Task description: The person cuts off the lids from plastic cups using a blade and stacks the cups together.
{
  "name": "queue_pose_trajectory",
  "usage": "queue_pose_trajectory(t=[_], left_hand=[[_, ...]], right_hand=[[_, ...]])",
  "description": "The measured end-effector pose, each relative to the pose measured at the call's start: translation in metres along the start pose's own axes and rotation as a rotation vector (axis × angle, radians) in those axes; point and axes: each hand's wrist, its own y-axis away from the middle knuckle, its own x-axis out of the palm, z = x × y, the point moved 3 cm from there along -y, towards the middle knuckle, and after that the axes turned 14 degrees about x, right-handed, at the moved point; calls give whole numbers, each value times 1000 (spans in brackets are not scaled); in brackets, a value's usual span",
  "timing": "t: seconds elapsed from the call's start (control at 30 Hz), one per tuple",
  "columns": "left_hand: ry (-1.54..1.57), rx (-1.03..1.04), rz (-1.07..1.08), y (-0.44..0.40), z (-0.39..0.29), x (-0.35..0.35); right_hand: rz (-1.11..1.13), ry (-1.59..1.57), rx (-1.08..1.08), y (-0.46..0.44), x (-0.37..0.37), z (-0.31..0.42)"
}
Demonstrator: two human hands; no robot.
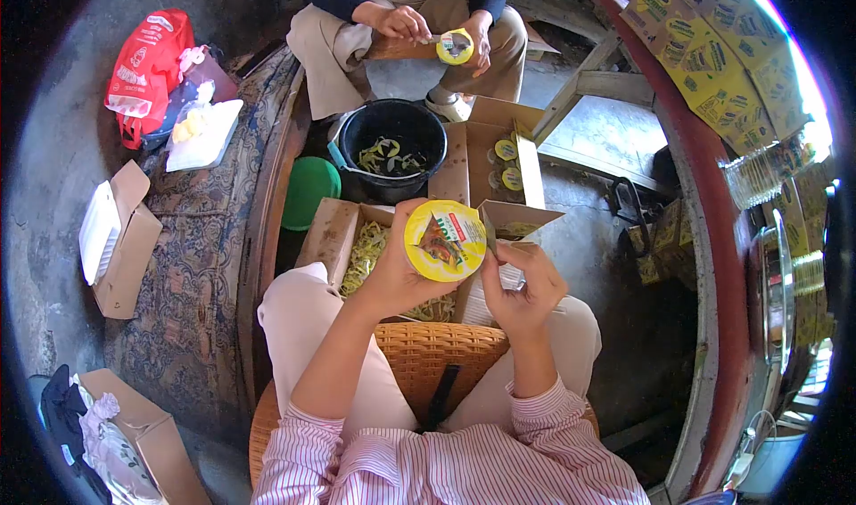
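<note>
My left hand (401, 269) is wrapped round a cup with a yellow printed lid (445, 240), its top turned up towards me. At the lid's right edge, my right hand (522, 282) pinches what looks like a small grey blade (490, 236); its handle end is hidden by the fingers. Below the hands stands a cardboard box of yellowish strips (364, 254). Just beyond is an open cardboard box (481, 117) holding several yellow-lidded cups (511, 178).
A black bucket (392, 117) with more strips stands ahead, beside a green lid (312, 193). Opposite, another person's hands (406, 24) hold a similar cup (455, 47). A patterned mat (178, 282) lies left; a red-edged wooden frame (713, 238) and stacked yellow cartons (713, 59) stand right.
</note>
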Motion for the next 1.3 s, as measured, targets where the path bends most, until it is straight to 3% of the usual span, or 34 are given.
queue_pose_trajectory(t=[0.97,1.3], left_hand=[[50,-83,81,3,3,3],[136,-58,-38,8,11,7]], right_hand=[[-4,2,8,-6,-5,1],[-33,56,-31,-2,0,2]])
